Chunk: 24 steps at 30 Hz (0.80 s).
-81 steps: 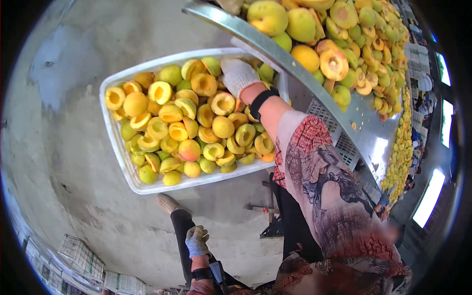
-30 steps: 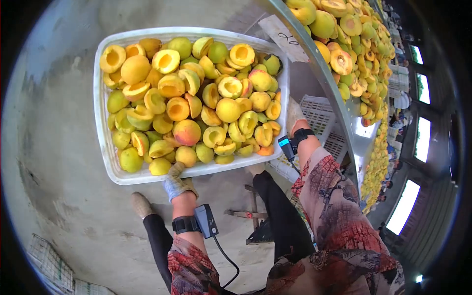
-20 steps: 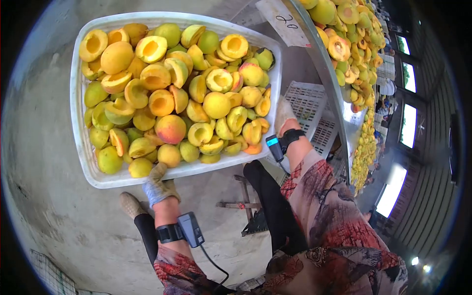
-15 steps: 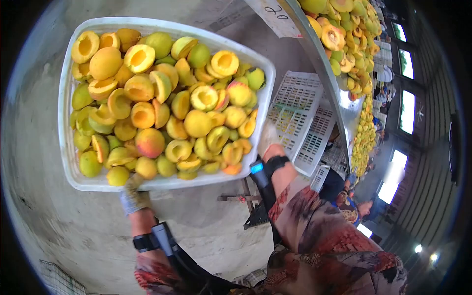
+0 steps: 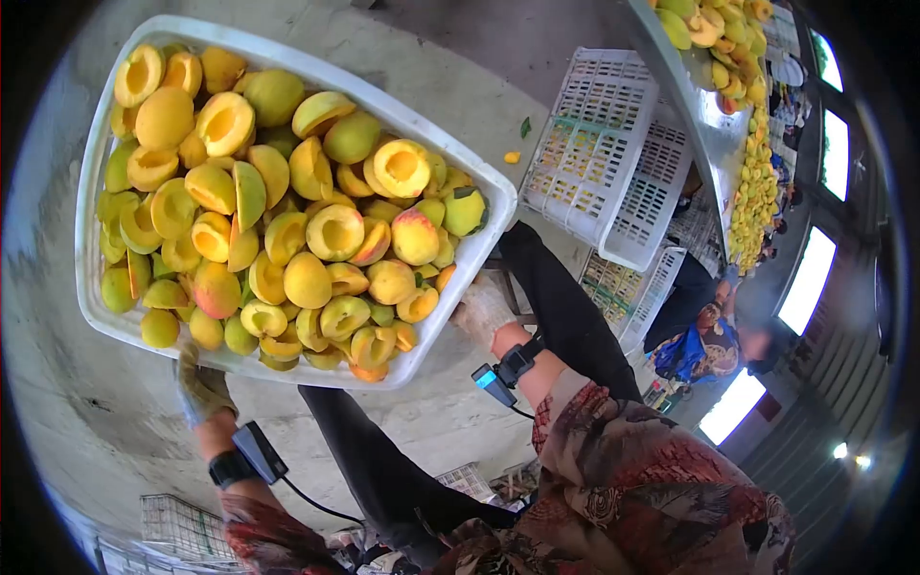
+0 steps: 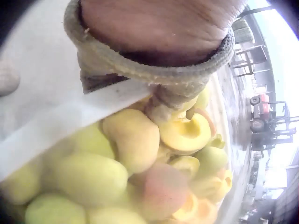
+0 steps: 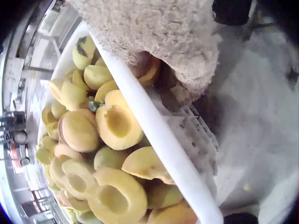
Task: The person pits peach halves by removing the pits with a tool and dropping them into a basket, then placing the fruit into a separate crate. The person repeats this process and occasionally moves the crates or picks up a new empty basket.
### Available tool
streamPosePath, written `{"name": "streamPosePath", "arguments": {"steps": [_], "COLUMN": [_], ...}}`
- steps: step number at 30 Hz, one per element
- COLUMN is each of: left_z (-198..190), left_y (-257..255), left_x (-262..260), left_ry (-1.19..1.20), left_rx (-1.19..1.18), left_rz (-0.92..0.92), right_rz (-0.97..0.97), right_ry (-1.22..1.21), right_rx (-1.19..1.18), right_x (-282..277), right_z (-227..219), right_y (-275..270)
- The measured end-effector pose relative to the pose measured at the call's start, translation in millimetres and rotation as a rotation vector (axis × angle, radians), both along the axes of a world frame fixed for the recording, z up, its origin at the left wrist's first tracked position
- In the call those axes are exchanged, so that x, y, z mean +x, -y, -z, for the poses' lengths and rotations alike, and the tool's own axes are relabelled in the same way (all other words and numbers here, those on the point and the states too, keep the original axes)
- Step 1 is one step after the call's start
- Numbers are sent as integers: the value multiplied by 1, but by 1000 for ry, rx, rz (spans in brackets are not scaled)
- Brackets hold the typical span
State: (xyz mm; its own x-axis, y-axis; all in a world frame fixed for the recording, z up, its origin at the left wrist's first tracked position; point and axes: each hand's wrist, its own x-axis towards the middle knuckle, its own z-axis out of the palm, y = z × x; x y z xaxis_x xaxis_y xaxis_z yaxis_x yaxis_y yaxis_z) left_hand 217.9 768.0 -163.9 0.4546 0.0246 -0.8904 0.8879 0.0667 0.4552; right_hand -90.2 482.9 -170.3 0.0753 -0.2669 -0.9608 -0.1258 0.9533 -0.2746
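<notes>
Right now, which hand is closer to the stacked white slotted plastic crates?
Right. Your right hand grips the end of the white plastic tub facing the crates; your left hand holds its near side, farther left.

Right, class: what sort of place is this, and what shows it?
Probably a fruit-processing shed: pitted fruit halves fill a white crate, more lie along a metal table, and a red forklift-like vehicle stands beyond.

Two gloved hands (image 5: 203, 391) (image 5: 482, 312), two wrist straps (image 5: 231, 469) (image 5: 520, 361) — one heaped tub (image 5: 110, 327) — dozens of fruits (image 5: 308, 279)
</notes>
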Motion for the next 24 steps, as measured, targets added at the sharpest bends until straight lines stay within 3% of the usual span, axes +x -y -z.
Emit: {"name": "streamPosePath", "arguments": {"steps": [1, 3, 4, 6, 8, 11, 13, 14, 16, 17, 18, 19, 20, 21, 24], "left_z": [-1, -29, -36, -56, -75, -96, -99, -100, -101, -100, -100, -97, -93, -88, -72], "left_y": [-10, 1, 1, 9, 32, 81, 111, 122, 137, 144, 154, 165, 177, 189, 220], "left_x": [-11, -38, -53, -89, -124, -155, -170, -174, -173, -167, -157, -148, -142, -136, -125], "left_ry": [66, 126, 123, 103, 73, 3, 30, 110, 276, 280, 593, 908, 910, 1006, 1134], "left_rx": [21, 239, 356, 299, 240, 168, 180, 213, 239, 249, 299, 345, 353, 436, 583], "left_rz": [47, 15, -25, 7, 5, 43, 77, 208, 414, 410, 643, 872, 867, 991, 1253], "right_rz": [6, -587, -802, -954, -945, -1049, -1319, -1315, -1411, -1398, -1397, -1526, -1657, -1635, -1643], "right_ry": [7, -378, -527, -398, -335, -185, -165, -156, -213, -202, -193, -219, -247, -235, -34], "right_rx": [3, -242, -485, -743, -751, -835, -813, -812, -1076, -1027, -1028, -1027, -1022, -1013, -1130], "right_x": [-3, -17, -2, -15, 36, 89, 120, 123, 128, 128, 130, 132, 135, 142, 151], "right_z": [-3, -10, -36, -44, -86, -85, -72, -68, -61, -61, -62, -64, -66, -74, -29], "right_y": [7, 23, 34, 52, 72, 90, 95, 99, 105, 109, 109, 109, 110, 108, 100]}}
